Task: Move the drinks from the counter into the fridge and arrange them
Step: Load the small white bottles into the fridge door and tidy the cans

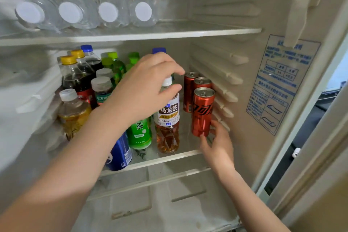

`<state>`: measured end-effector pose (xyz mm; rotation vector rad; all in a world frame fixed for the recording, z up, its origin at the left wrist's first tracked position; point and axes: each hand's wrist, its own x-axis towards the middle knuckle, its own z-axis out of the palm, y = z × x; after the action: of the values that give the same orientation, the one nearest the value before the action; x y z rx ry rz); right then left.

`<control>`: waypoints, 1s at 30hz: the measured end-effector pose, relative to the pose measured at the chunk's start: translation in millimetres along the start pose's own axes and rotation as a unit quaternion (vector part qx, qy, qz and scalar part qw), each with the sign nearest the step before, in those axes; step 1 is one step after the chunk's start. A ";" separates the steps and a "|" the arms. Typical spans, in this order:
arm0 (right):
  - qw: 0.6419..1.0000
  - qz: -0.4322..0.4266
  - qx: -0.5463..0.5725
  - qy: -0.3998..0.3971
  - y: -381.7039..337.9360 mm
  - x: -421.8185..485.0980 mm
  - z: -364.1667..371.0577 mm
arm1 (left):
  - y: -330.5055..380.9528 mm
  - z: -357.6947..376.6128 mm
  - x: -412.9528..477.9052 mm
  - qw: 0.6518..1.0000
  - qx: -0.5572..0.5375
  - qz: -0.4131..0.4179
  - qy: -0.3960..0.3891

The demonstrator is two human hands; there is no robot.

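I look into an open fridge. On the middle shelf (169,157) my left hand (143,88) grips the white-capped neck of an amber oolong tea bottle (167,124) standing near the front edge. My right hand (216,143) holds the base of a red cola can (202,113) at the shelf's right side, with two more red cans (190,90) right behind it. A green tea bottle (140,133) and a blue can (121,153) stand under my left forearm, partly hidden.
Several bottles with yellow, green, blue and white caps (84,79) fill the shelf's left and back. Water bottles (84,12) lie on their sides on the upper shelf. A drawer (160,199) sits below. The ribbed right wall (222,84) is close to the cans.
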<state>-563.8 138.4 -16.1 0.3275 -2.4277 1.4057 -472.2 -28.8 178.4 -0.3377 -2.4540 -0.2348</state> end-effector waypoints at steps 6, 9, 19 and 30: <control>0.990 0.012 -0.062 -0.125 -0.5 12.8 -19.5 | 0.2 37.2 112.6 0.974 0.008 -0.034 -0.222; 0.987 0.010 -0.060 -0.151 0.0 17.8 -26.9 | -4.7 58.1 149.6 0.954 0.025 -0.041 -0.296; 0.983 -0.002 -0.029 -0.183 7.5 26.6 -35.4 | -26.6 117.4 196.5 0.867 0.136 -0.052 -0.476; 0.984 0.011 -0.034 -0.173 6.7 23.4 -31.7 | -30.4 141.0 206.0 0.855 0.100 -0.131 -0.492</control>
<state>-582.8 168.3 2.3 0.5737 -2.7547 1.3656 -719.2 15.2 194.3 0.0018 -3.5085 0.1368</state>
